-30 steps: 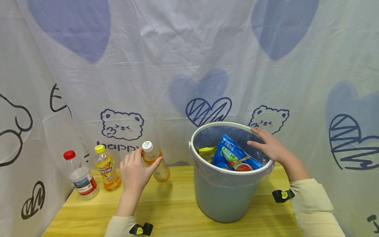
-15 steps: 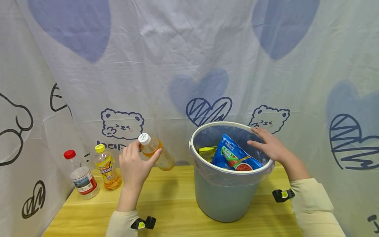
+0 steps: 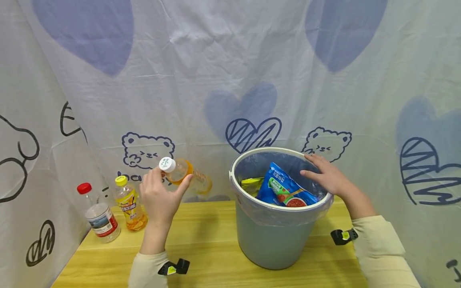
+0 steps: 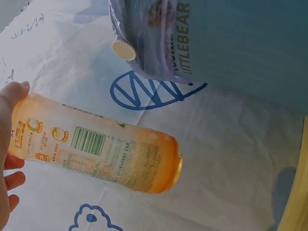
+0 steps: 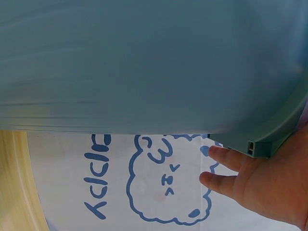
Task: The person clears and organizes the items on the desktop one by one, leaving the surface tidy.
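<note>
Above the table, my left hand (image 3: 160, 196) grips a plastic drink bottle (image 3: 183, 170) near its white cap. The bottle tilts, cap toward me and base pointing away to the right; its orange-tinted, printed side (image 4: 96, 139) fills the left wrist view. My right hand (image 3: 325, 176) holds the rim of a grey-blue trash can (image 3: 271, 240), thumb inside and fingers outside. In the right wrist view, fingertips (image 5: 221, 183) show beyond the can's outer wall. A clear liner covers the can's rim. Inside lie a blue snack bag (image 3: 284, 188) and a yellow packet (image 3: 252, 186).
On the left of the wooden table (image 3: 201, 248) stand a red-capped bottle (image 3: 102, 222) and a yellow-capped bottle (image 3: 131, 212), side by side. A printed white curtain (image 3: 201, 56) hangs behind the table and along its sides.
My left hand has lifted the bottle off the table and tipped it, its cap moving left and up, its base swinging away and rightward. The right hand and the can stay put.
</note>
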`<state>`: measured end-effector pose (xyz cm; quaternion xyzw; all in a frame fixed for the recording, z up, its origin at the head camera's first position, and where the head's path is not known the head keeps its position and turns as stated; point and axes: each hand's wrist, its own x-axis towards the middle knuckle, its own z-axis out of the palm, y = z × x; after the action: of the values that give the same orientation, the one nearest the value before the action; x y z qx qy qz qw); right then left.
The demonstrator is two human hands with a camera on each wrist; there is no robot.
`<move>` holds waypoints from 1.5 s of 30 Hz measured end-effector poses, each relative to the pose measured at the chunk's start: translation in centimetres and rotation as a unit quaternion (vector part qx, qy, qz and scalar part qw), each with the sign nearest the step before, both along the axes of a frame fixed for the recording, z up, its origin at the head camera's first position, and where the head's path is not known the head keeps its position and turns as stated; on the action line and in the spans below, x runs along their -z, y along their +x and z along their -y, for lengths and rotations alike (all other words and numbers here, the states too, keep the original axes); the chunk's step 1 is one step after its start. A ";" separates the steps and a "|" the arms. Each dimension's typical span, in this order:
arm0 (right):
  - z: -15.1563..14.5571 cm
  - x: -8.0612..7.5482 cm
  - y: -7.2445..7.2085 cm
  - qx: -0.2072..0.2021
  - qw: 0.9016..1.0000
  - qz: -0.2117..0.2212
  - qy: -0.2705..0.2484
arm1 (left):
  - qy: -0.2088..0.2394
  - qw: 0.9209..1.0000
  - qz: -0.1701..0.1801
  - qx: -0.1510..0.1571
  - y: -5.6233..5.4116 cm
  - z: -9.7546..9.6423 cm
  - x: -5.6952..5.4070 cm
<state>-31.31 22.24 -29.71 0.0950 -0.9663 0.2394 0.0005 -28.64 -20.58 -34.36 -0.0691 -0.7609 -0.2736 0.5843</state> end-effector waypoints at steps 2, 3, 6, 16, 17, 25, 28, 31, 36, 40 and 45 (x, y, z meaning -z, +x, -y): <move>0.1 0.0 0.0 0.000 1.000 0.000 -0.002 | 0.005 1.000 -0.011 0.005 0.1 0.0 -0.3; 0.1 0.1 0.0 0.001 1.000 0.000 -0.002 | 0.007 1.000 -0.016 0.008 0.1 -0.1 -0.5; 0.1 0.1 -0.1 0.001 1.000 0.000 -0.003 | 0.014 0.999 -0.032 0.014 0.1 -0.1 -1.1; 0.0 0.0 0.0 0.001 1.000 0.001 -0.003 | 0.050 0.993 -0.097 0.040 0.0 -1.2 -2.9; 0.0 0.0 0.0 0.001 1.000 0.000 -0.002 | 0.056 0.992 -0.103 0.047 0.0 -1.3 -3.1; 0.0 -0.1 0.0 0.000 1.000 0.001 -0.002 | 0.070 0.984 -0.135 0.094 -0.1 -2.9 -4.3; 0.0 -0.1 0.0 0.000 1.000 0.001 -0.001 | 0.070 0.981 -0.148 0.105 -0.1 -3.6 -4.7; 0.0 -0.1 0.1 -0.001 1.000 0.001 -0.001 | 0.065 0.978 -0.161 0.120 -0.1 -4.3 -5.0; -0.1 0.0 0.0 0.000 1.000 0.000 -0.002 | 0.044 0.974 -0.164 0.152 0.0 -5.7 -5.1; -0.1 0.0 0.0 0.000 1.000 0.001 0.000 | 0.023 0.973 -0.156 0.168 0.0 -6.7 -4.9; -0.1 -0.1 0.0 0.001 1.000 0.004 0.000 | -0.021 0.979 -0.125 0.162 0.1 -7.7 -4.7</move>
<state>-31.28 22.32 -29.60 0.0933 -0.9663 0.2397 -0.0029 -28.52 -12.83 -29.69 -0.2376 -0.6664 -0.3378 0.6208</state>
